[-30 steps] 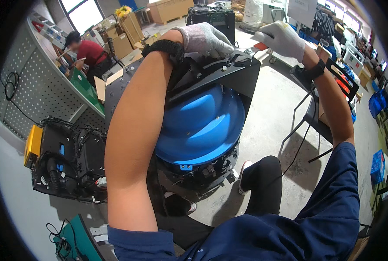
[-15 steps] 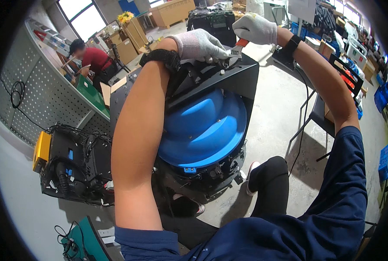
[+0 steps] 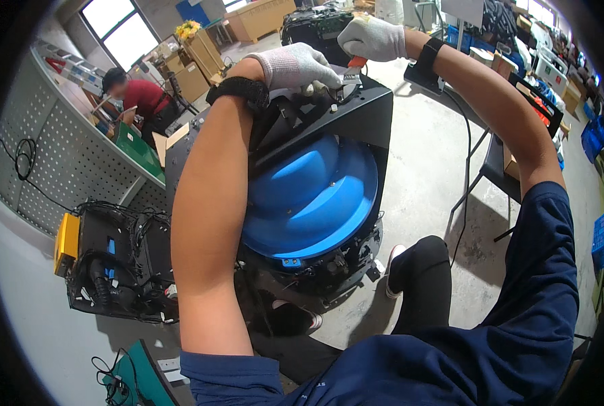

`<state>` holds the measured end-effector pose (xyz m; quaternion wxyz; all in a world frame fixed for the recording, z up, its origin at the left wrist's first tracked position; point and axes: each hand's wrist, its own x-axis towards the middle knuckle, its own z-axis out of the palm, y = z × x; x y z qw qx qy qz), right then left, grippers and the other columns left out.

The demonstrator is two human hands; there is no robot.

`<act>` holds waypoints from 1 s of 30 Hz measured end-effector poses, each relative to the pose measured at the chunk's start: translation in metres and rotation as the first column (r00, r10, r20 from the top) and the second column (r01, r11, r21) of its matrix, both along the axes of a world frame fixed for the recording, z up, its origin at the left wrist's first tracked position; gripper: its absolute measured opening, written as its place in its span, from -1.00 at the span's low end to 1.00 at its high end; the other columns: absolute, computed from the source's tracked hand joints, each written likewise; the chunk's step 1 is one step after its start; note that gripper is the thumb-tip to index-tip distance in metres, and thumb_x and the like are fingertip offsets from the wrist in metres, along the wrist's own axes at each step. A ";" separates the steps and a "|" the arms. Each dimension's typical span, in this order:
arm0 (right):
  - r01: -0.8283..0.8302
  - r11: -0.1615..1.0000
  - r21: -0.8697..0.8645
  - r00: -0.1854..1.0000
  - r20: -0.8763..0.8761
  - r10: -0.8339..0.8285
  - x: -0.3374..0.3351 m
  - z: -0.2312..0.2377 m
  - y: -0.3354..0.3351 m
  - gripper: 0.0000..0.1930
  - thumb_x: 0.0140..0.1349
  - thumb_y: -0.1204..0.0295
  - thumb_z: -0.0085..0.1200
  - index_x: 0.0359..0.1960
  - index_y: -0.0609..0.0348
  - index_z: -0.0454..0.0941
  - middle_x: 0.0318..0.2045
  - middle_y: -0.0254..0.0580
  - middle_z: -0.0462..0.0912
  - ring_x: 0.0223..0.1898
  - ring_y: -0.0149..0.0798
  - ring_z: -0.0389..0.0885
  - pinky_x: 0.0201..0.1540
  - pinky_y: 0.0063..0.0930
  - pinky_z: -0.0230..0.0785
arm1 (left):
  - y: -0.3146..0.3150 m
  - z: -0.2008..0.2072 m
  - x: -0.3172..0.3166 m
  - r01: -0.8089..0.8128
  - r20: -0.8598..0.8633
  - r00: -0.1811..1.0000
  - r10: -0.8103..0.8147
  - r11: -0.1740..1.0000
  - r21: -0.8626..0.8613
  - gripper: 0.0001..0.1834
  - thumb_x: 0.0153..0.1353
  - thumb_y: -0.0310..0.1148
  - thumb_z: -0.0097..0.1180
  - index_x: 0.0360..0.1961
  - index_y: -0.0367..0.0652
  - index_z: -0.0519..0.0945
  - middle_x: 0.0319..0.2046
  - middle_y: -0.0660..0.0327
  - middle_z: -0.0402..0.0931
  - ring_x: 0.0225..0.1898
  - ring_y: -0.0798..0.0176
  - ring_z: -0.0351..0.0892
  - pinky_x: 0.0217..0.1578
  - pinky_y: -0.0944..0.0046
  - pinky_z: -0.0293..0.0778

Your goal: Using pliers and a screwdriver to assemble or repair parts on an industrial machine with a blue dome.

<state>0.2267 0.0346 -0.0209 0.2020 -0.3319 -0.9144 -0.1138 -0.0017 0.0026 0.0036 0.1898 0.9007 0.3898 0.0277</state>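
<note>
My right hand [image 3: 373, 39], in a white glove, is closed in a fist around an orange-handled tool [image 3: 357, 61]. Its pale, flat end points down at the far edge of a black housing [image 3: 356, 122]. Close beside that end, my left hand [image 3: 300, 66], also gloved, has its fingers bent and pressed together; what they grip, if anything, is hidden. Below my hands, a large rounded blue plastic part [image 3: 309, 196] fills the front of the black machine. My left forearm crosses over the machine's left side.
At left, a black unit with cables and a yellow part [image 3: 67, 243] stands by a perforated panel [image 3: 65, 142]. Behind, a person in red [image 3: 143, 95] bends over work. A black chair [image 3: 502, 166] and a hanging cable are at right. My legs flank the machine's near side.
Both hands and the machine appear shifted slightly left in the view. The tool stays in my right hand, its pale end still beside my left fingers.
</note>
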 end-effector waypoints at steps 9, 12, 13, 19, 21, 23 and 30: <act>0.061 0.995 0.073 0.998 0.027 -0.063 0.008 -0.003 -0.005 -0.75 0.25 0.38 -0.12 -0.50 0.24 0.51 -0.59 -0.02 0.53 -0.53 -0.03 0.54 -0.37 -0.21 0.42 | 0.001 -0.004 -0.003 0.006 0.112 0.994 0.005 0.995 -0.100 -0.60 0.15 -0.11 0.30 -0.16 -0.22 0.66 -0.45 0.32 0.56 -0.49 0.53 0.46 -0.46 0.49 0.38; 0.091 0.994 0.052 0.996 -0.022 -0.090 0.010 -0.008 -0.006 -0.77 0.24 0.39 -0.10 -0.50 0.23 0.51 -0.59 0.00 0.52 -0.52 -0.01 0.54 -0.37 -0.20 0.41 | -0.003 -0.003 -0.004 0.000 0.129 0.992 0.014 0.994 -0.108 -0.60 0.16 -0.11 0.30 -0.15 -0.22 0.66 -0.45 0.33 0.56 -0.50 0.54 0.46 -0.48 0.47 0.39; 0.128 0.990 0.064 0.992 -0.013 -0.127 0.009 -0.009 -0.006 -0.77 0.23 0.38 -0.09 -0.51 0.23 0.51 -0.59 0.00 0.52 -0.52 -0.01 0.55 -0.37 -0.19 0.41 | -0.004 -0.004 -0.003 0.005 0.132 0.991 0.007 0.995 -0.097 -0.59 0.16 -0.09 0.30 -0.14 -0.22 0.66 -0.46 0.34 0.56 -0.51 0.55 0.45 -0.50 0.49 0.39; 0.141 0.990 0.017 0.990 -0.032 -0.140 0.018 -0.009 -0.030 -0.79 0.17 0.43 -0.11 -0.52 0.31 0.45 -0.61 0.01 0.47 -0.53 -0.01 0.48 -0.36 -0.22 0.35 | -0.001 -0.004 -0.004 -0.007 0.178 0.983 0.038 0.985 -0.172 -0.61 0.13 -0.12 0.33 -0.16 -0.22 0.68 -0.46 0.33 0.59 -0.55 0.54 0.45 -0.54 0.49 0.35; 0.230 0.973 0.021 0.973 -0.007 -0.230 0.024 -0.009 -0.042 -0.79 0.17 0.42 -0.09 -0.52 0.33 0.44 -0.60 0.06 0.47 -0.53 0.03 0.49 -0.36 -0.19 0.34 | 0.002 -0.005 -0.003 -0.003 0.134 0.991 0.021 0.991 -0.132 -0.64 0.20 -0.11 0.27 -0.14 -0.18 0.67 -0.45 0.36 0.58 -0.53 0.58 0.46 -0.54 0.52 0.36; 0.143 0.985 0.100 0.989 0.010 -0.145 0.027 0.000 -0.045 -0.79 0.17 0.42 -0.09 -0.52 0.33 0.45 -0.59 0.07 0.48 -0.52 0.03 0.51 -0.35 -0.19 0.35 | 0.004 -0.006 -0.003 -0.011 0.141 0.990 0.032 0.990 -0.143 -0.65 0.22 -0.12 0.25 -0.14 -0.18 0.67 -0.45 0.37 0.58 -0.53 0.58 0.46 -0.54 0.52 0.36; 0.057 0.988 0.146 0.987 0.143 -0.078 -0.001 0.019 -0.011 -0.80 0.18 0.43 -0.11 -0.51 0.26 0.50 -0.58 0.00 0.54 -0.48 -0.02 0.57 -0.33 -0.20 0.40 | 0.003 -0.010 -0.009 0.016 0.255 0.966 0.042 0.975 -0.220 -0.66 0.27 -0.09 0.20 -0.20 -0.17 0.69 -0.47 0.36 0.58 -0.50 0.56 0.45 -0.45 0.52 0.39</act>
